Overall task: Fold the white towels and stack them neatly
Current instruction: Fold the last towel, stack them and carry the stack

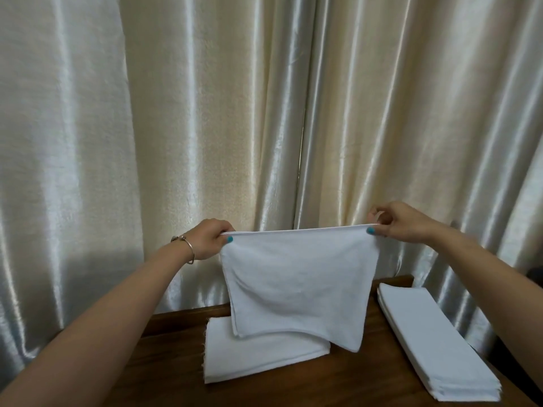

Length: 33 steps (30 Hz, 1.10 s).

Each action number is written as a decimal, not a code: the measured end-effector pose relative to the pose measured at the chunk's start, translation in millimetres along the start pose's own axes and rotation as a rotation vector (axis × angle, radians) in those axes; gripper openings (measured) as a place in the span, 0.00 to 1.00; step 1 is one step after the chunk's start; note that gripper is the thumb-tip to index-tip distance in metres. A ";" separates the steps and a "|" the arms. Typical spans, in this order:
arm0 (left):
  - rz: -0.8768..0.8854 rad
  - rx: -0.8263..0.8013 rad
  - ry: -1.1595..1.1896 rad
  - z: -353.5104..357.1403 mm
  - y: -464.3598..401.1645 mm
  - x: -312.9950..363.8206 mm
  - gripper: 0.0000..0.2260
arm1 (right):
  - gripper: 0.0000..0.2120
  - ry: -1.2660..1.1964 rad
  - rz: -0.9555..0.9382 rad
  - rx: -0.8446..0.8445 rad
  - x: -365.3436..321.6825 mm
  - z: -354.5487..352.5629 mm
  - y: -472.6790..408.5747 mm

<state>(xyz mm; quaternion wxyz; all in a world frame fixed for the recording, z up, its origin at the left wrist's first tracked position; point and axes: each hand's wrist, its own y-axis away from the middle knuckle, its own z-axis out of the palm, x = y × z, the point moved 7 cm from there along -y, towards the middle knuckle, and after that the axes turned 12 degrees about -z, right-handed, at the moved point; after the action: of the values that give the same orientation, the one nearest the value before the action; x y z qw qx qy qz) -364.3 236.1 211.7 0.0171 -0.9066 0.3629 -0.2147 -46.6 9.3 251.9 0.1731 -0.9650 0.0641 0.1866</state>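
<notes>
Now L hand [209, 238] & R hand [395, 221] fingers pinch towel [296, 277] top corners.

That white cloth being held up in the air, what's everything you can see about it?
The held towel is plain white, soft-looking cloth with a thin hemmed top edge. It appears doubled over, since a second layer edge shows near its bottom. It hangs upright above the wooden table, top edge stretched nearly level. The left hand pinches its left top corner, the right hand its right one. Its lower edge sags unevenly, drooping in front of the flat towel pile; whether it touches that pile is unclear.
</notes>
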 end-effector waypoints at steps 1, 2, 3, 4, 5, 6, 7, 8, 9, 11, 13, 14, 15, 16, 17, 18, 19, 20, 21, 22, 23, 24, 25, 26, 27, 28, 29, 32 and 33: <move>-0.004 0.006 0.026 -1.2 2.1 -2.3 0.07 | 0.04 -0.055 -0.005 0.005 1.1 0.2 0.8; -0.011 0.014 0.058 -2.5 4.1 -4.5 0.07 | 0.04 -0.082 0.000 0.003 2.9 0.7 1.7; -0.018 0.018 0.102 -3.2 6.3 -6.5 0.06 | 0.02 -0.108 0.011 -0.002 5.3 1.4 2.6; -0.031 0.014 0.166 -3.4 8.5 -8.7 0.06 | 0.02 -0.151 0.027 -0.008 6.8 2.1 4.7; -0.050 0.001 0.256 -3.0 11.2 -11.6 0.06 | 0.04 -0.218 0.040 -0.014 8.0 3.2 7.5; -0.071 -0.022 0.363 -2.2 14.2 -14.7 0.06 | 0.06 -0.306 0.051 -0.021 7.9 4.8 11.8; -0.090 -0.052 0.474 -0.5 17.5 -18.0 0.06 | 0.08 -0.397 0.064 -0.031 7.4 7.3 16.4; -0.106 -0.084 0.576 1.6 20.8 -20.9 0.06 | 0.10 -0.483 0.077 -0.043 5.9 10.7 21.2; -0.119 -0.110 0.658 4.4 23.5 -23.6 0.06 | 0.13 -0.557 0.097 -0.045 6.1 15.0 24.6; -0.156 -0.156 0.782 13.7 26.2 -28.6 0.07 | 0.15 -0.651 0.145 -0.026 8.5 26.4 29.0; -0.232 -0.196 0.890 29.4 25.4 -36.4 0.10 | 0.14 -0.710 0.211 -0.006 14.4 42.8 32.3; -0.276 -0.216 0.926 39.5 24.4 -41.2 0.10 | 0.14 -0.739 0.248 0.009 18.4 52.8 34.0; -0.325 -0.238 0.939 51.2 23.5 -46.6 0.10 | 0.14 -0.758 0.296 0.026 25.6 64.9 35.6; -0.378 -0.266 0.936 64.9 23.0 -52.6 0.10 | 0.13 -0.760 0.348 0.044 32.7 77.3 37.5; -0.437 -0.300 0.926 80.6 22.9 -59.2 0.10 | 0.09 -0.733 0.406 0.058 42.8 91.7 38.8; -0.499 -0.334 0.918 98.0 23.8 -65.5 0.09 | 0.06 -0.701 0.460 0.068 52.4 107.2 39.7; -0.563 -0.356 0.909 115.7 24.4 -71.6 0.08 | 0.05 -0.665 0.516 0.072 62.6 124.8 39.4; -0.628 -0.361 0.897 132.9 24.7 -77.5 0.08 | 0.06 -0.633 0.566 0.074 73.2 144.5 37.4; -0.697 -0.345 0.874 148.7 24.6 -83.5 0.07 | 0.07 -0.577 0.607 0.067 82.6 163.6 34.7; -0.771 -0.314 0.856 163.2 23.5 -89.3 0.08 | 0.09 -0.515 0.638 0.067 92.7 182.3 30.7; -0.846 -0.278 0.859 177.1 21.8 -93.4 0.08 | 0.10 -0.467 0.667 0.075 101.2 199.5 26.6; -0.915 -0.246 0.894 189.9 19.8 -95.6 0.08 | 0.10 -0.446 0.696 0.096 109.5 215.8 22.4; -0.974 -0.211 0.949 202.5 17.6 -95.4 0.07 | 0.09 -0.447 0.731 0.116 116.2 230.3 19.9; -1.015 -0.172 1.009 213.7 14.8 -93.4 0.05 | 0.09 -0.457 0.768 0.140 121.1 243.0 19.1; -1.041 -0.132 1.071 223.9 11.6 -91.0 0.04 | 0.10 -0.463 0.806 0.168 123.3 252.6 19.2; -1.056 -0.104 1.120 232.2 10.4 -85.9 0.04 | 0.11 -0.461 0.836 0.203 122.8 259.6 20.2; -1.052 -0.082 1.149 238.8 10.2 -79.1 0.05 | 0.12 -0.458 0.854 0.247 118.2 263.9 22.1; -0.915 0.002 0.980 246.6 16.1 -53.2 0.13 | 0.08 -0.510 0.839 0.432 82.7 270.4 31.8; -0.855 0.021 0.903 247.1 19.8 -39.7 0.14 | 0.07 -0.542 0.813 0.471 66.1 273.6 34.9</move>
<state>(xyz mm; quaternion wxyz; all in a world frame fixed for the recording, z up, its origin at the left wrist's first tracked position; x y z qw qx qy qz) -303.5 217.1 -31.1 -0.2166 -0.7914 -0.0629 -0.5682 -84.7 70.8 -22.4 0.3086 -0.7149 0.4254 0.4613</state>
